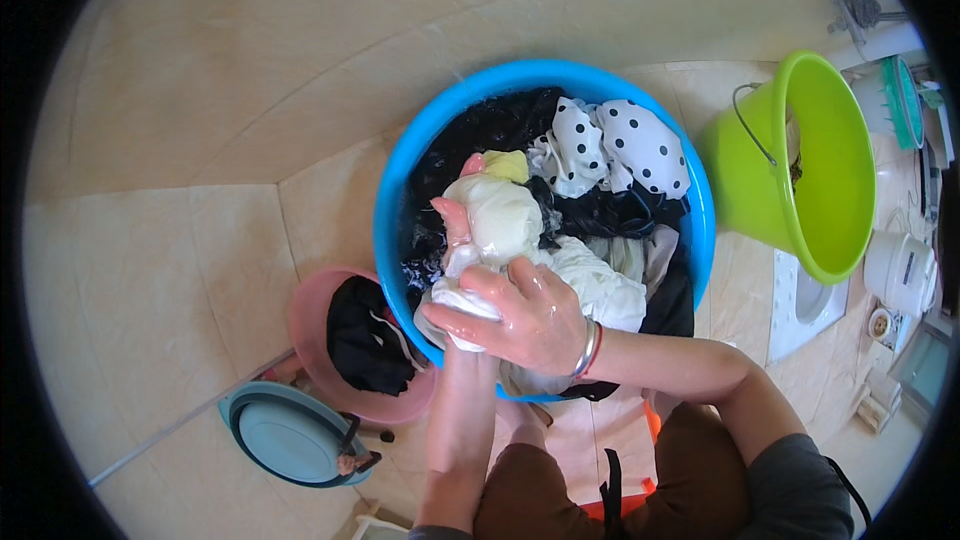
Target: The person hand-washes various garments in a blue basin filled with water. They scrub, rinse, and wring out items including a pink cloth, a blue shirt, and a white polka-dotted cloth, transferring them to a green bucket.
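Note:
A large blue tub (388,210) holds wet clothes in water. Over it, my left hand (456,218) is partly hidden by a bunched cream-white garment (500,215), with only some fingertips showing along its left side; it seems to grip the cloth. My right hand (535,315) is wet and closed over a white part of the cloth (462,300), pressed against my left wrist. A yellow patch of cloth (507,165) shows at the far end of the bundle. Beyond lies a white cloth with black dots (645,145), among dark garments (615,212).
At the left, a pink basin (305,335) holds black clothing (360,345), beside a grey-blue basin (290,440). A lime-green bucket (745,180) stands right of the tub, near a white floor fixture (790,315) and a white container (895,265). The tiled wall (300,60) rises behind.

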Demonstrator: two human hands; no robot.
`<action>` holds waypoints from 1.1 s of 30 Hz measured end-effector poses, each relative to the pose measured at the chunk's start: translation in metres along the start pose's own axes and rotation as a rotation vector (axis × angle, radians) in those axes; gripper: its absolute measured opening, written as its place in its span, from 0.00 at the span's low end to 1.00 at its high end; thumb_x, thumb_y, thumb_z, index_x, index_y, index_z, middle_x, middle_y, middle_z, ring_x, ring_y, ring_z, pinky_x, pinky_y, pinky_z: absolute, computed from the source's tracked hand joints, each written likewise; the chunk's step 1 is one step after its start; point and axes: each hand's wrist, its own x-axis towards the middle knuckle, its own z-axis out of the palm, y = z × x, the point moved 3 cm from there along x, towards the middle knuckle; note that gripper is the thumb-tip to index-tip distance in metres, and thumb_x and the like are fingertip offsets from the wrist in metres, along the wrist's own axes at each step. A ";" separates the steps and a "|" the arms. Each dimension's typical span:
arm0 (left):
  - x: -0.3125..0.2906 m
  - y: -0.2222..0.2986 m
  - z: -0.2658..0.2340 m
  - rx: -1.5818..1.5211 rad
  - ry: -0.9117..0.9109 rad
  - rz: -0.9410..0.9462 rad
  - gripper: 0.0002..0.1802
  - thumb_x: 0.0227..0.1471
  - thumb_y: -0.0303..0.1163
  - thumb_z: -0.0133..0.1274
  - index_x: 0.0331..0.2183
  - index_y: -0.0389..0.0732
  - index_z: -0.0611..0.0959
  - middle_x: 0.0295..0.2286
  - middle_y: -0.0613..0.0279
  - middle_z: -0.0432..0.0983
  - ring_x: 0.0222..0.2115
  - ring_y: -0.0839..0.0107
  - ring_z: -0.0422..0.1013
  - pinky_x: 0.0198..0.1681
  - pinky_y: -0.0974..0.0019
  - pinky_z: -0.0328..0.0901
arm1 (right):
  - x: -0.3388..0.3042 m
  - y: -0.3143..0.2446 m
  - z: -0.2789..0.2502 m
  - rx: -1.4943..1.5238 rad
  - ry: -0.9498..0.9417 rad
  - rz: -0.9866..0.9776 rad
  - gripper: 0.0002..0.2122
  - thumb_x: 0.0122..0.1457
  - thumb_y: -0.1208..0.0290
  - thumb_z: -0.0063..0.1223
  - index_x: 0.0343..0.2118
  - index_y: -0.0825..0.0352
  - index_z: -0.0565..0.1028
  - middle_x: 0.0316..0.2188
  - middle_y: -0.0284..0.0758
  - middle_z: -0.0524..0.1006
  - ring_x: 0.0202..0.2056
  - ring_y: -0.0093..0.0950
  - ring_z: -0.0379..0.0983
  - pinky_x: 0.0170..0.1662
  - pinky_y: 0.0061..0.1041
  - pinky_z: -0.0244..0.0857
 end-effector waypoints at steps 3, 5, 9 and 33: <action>-0.007 0.007 -0.007 -0.117 -0.021 -0.110 0.30 0.56 0.55 0.47 0.51 0.44 0.66 0.40 0.60 0.70 0.39 0.66 0.69 0.44 0.61 0.67 | 0.011 0.005 0.001 0.119 0.057 0.044 0.14 0.40 0.65 0.65 0.33 0.47 0.79 0.31 0.27 0.67 0.26 0.25 0.68 0.23 0.22 0.65; -0.010 0.010 -0.012 -0.169 -0.012 -0.162 0.25 0.57 0.53 0.47 0.47 0.44 0.69 0.36 0.62 0.71 0.35 0.67 0.70 0.41 0.62 0.67 | 0.017 0.013 0.006 0.219 0.086 0.075 0.12 0.39 0.63 0.66 0.30 0.50 0.77 0.28 0.28 0.67 0.27 0.26 0.69 0.22 0.23 0.65; -0.013 0.014 -0.006 -0.113 0.078 -0.141 0.17 0.59 0.47 0.46 0.34 0.43 0.76 0.25 0.66 0.74 0.26 0.72 0.71 0.34 0.63 0.69 | 0.023 0.030 0.013 0.276 0.002 0.111 0.08 0.45 0.63 0.62 0.24 0.56 0.73 0.24 0.30 0.66 0.25 0.29 0.72 0.21 0.26 0.67; -0.014 -0.002 -0.083 0.212 0.590 -0.006 0.27 0.59 0.35 0.50 0.59 0.54 0.64 0.53 0.64 0.65 0.52 0.63 0.64 0.55 0.55 0.60 | -0.019 0.161 0.112 0.148 -0.625 0.456 0.19 0.50 0.74 0.55 0.48 0.61 0.72 0.40 0.40 0.74 0.43 0.39 0.72 0.43 0.32 0.70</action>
